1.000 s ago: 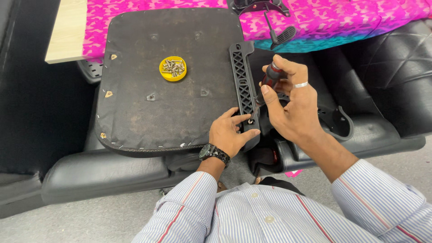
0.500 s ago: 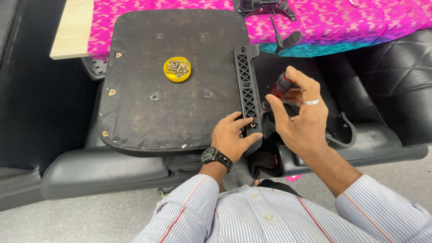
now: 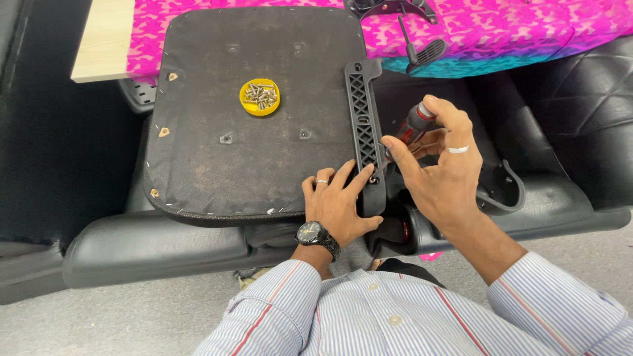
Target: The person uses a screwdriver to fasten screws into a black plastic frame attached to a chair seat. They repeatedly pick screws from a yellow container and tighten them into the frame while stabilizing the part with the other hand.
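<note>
Clearly the right hand (image 3: 443, 173) has its grip closed around a red-and-black screwdriver (image 3: 414, 125), its thin shaft angled down to the black ribbed bracket (image 3: 363, 125) lying along the edge of the upturned seat base (image 3: 264, 158). The left hand (image 3: 339, 206) lies flat and open, fingers pressing the bracket's lower end. The bracket looks stiff, light plastic — best steadied near the screw point — and the handle seems easy to hold.

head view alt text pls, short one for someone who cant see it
The right hand holds a screwdriver at a black plastic bracket that the left hand presses against an upturned seat base; a yellow dish of screws sits on it.
</note>
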